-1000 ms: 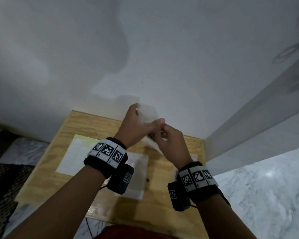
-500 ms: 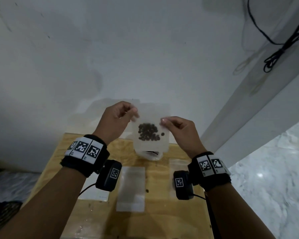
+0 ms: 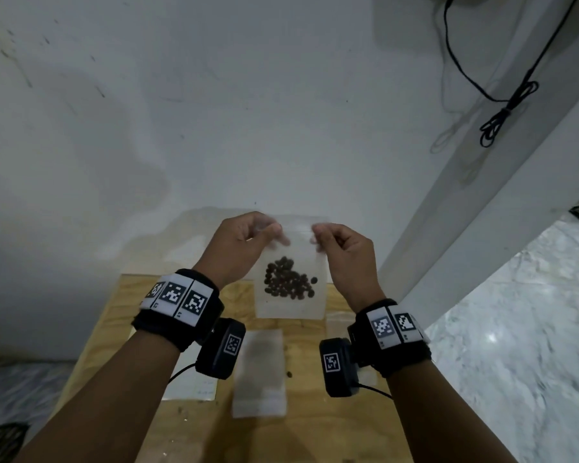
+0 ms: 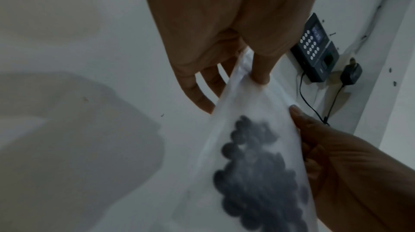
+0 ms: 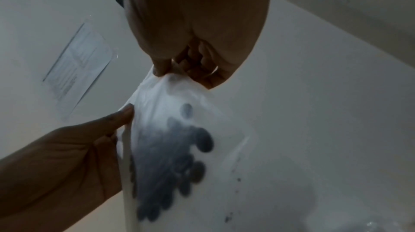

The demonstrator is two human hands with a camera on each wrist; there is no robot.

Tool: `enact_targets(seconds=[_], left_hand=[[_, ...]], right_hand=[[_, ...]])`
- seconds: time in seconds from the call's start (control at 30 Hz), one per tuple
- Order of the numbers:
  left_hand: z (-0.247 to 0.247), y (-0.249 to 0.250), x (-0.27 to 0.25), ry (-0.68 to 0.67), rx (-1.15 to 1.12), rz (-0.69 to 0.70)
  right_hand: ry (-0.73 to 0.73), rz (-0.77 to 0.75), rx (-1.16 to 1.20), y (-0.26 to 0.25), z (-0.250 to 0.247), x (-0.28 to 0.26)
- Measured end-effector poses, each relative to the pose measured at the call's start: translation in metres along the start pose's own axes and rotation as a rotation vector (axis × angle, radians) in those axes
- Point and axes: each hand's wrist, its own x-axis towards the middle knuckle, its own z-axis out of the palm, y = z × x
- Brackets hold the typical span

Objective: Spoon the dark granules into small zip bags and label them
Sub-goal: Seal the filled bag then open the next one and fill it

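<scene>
We hold the small clear plastic zip bag (image 3: pixel 290 279) of dark round granules (image 3: pixel 290 278) above the wooden bench (image 3: pixel 141 315), left hand (image 3: pixel 239 247) and right hand (image 3: pixel 343 253) each pinching a top corner. If either grip slackens before the strip seals, the bag could tip and spill.

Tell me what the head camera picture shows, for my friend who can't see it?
Two hands, the left hand and the right hand, pinch the top corners of a small clear zip bag holding dark granules, held up above a wooden table by a white wall.
</scene>
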Motion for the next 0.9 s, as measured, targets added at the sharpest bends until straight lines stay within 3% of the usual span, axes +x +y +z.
enact_targets(seconds=[0.17, 0.37, 0.53, 0.73, 0.9], left_hand=[[0.002, 0.002, -0.003, -0.021, -0.016, 0.02], [0.007, -0.001, -0.017, -0.027, -0.196, -0.037], [0.006, -0.011, -0.024, -0.014, -0.149, -0.041], [0.015, -0.027, -0.033, -0.162, -0.132, -0.136], [0.041, -0.043, -0.037, -0.255, -0.05, -0.122]], right_hand=[[-0.08, 0.128, 0.078, -0.001, 0.004, -0.01], [-0.088, 0.089, 0.011, -0.002, 0.009, -0.018], [-0.168, 0.114, 0.015, 0.002, 0.001, -0.028], [-0.153, 0.102, -0.074, 0.016, -0.026, -0.043], [-0.153, 0.277, -0.056, 0.034, -0.052, -0.06]])
